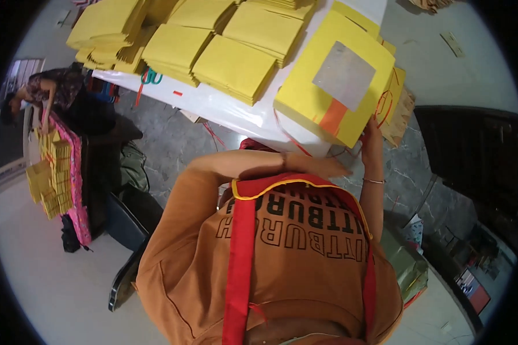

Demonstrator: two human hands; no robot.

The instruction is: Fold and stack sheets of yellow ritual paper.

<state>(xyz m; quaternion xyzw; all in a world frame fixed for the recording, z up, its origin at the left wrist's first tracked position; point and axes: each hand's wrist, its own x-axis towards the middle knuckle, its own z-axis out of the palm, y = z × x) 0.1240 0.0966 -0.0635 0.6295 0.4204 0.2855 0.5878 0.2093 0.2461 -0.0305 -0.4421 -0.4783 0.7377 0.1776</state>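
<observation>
A yellow paper bag (296,95) with a pale see-through window (344,76) and an orange strip (332,118) lies at the near right part of the table. At its right corner my right hand (372,135) is closed, its fingertips pinching a thin red cord (385,102) that loops up beside the bag. My left hand (322,165) reaches across in front of my body, just below the bag's near edge. Its fingers are stretched out, and nothing shows in them. Another red cord (293,141) hangs over the table's edge between the bag and my left wrist.
Stacks of folded yellow paper bags (236,66) cover the white table (236,115). Green-handled scissors (151,76) lie near its left edge. At far left a person (52,92) leans over a pink-covered table (77,190) with more yellow stacks. A dark chair (129,224) stands left of me.
</observation>
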